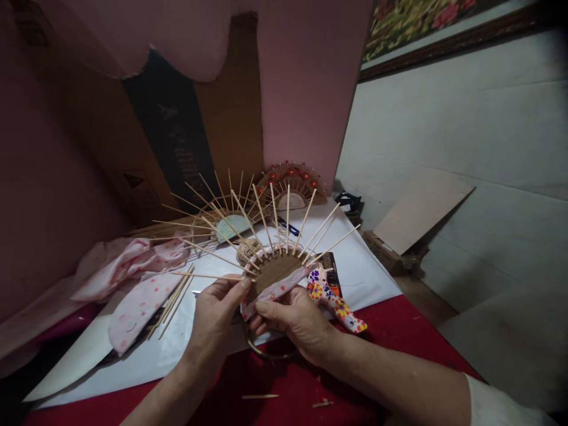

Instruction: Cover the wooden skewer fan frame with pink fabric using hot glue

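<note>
Left hand (217, 316) and right hand (295, 319) hold one fan (273, 269), fingers (242, 286) closed on it. Maybe twelve sticks (287, 219); two fans (290, 186) behind.

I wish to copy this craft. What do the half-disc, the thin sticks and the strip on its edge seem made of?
The half-disc: likely cardboard, matte brown. The sticks: probably bamboo or wood, pale, bare, straight. The strip: cloth, soft pink floral print that folds limply.

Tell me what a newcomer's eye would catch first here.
The half-round cardboard fan bristling with wooden skewers, held mid-frame by the left hand and right hand. Next, the flowered glue gun lying just right of it, and pink fabric heaped at the left on the white sheet.
</note>
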`<state>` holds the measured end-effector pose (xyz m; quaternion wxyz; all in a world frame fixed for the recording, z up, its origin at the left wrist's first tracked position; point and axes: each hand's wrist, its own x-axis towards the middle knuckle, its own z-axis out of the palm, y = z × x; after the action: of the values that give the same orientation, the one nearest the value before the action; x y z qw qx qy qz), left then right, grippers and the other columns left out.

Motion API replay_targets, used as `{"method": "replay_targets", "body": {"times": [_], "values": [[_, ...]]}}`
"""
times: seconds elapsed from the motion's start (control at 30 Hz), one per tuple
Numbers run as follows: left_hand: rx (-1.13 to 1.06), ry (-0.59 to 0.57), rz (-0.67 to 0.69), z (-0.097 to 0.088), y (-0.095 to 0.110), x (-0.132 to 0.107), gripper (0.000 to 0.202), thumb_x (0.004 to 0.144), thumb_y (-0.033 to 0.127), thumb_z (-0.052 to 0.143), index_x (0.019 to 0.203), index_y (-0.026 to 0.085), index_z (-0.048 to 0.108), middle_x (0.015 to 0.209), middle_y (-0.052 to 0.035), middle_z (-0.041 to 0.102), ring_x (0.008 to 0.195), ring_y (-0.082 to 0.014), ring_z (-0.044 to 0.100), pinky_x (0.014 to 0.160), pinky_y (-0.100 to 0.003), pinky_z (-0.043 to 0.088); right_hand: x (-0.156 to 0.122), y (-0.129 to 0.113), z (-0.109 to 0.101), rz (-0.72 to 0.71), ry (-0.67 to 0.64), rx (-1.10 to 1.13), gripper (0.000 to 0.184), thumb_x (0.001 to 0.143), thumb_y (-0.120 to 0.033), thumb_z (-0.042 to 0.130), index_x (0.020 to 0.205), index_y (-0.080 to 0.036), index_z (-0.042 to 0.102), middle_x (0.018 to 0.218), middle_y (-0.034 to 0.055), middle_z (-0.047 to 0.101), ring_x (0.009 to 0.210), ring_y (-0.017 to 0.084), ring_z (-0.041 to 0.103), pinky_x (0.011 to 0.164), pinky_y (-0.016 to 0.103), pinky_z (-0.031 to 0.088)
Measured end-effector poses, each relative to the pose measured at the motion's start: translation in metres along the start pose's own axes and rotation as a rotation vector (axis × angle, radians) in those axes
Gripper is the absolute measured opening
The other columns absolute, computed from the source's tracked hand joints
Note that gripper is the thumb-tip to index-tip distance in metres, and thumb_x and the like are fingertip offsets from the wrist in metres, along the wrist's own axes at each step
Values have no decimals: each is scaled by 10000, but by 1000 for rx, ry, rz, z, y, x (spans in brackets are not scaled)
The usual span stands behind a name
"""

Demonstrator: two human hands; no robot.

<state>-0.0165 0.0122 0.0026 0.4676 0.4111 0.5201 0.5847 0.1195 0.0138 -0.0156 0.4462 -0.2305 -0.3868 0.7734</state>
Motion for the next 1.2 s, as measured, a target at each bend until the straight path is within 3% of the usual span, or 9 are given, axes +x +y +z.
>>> {"method": "replay_targets", "body": {"times": [0.8,1.2], "values": [[-5,48,-16,3,3,-3,179,631,293,729,610,148,625,536,36,563,503,-96,476,521,-223,376,0,0,-1,17,-25,-17,254,695,-300,729,806,-74,697,721,73,678,574,98,616,573,207,496],[-163,-126,-22,1,-6,-5,183,754,321,643,689,158,591,552,45,505,493,-76,433,488,-205,348,0,-1,1,-22,-42,51,186,719,-247,706,816,-87,694,702,56,683,580,102,634,579,201,512]]}}
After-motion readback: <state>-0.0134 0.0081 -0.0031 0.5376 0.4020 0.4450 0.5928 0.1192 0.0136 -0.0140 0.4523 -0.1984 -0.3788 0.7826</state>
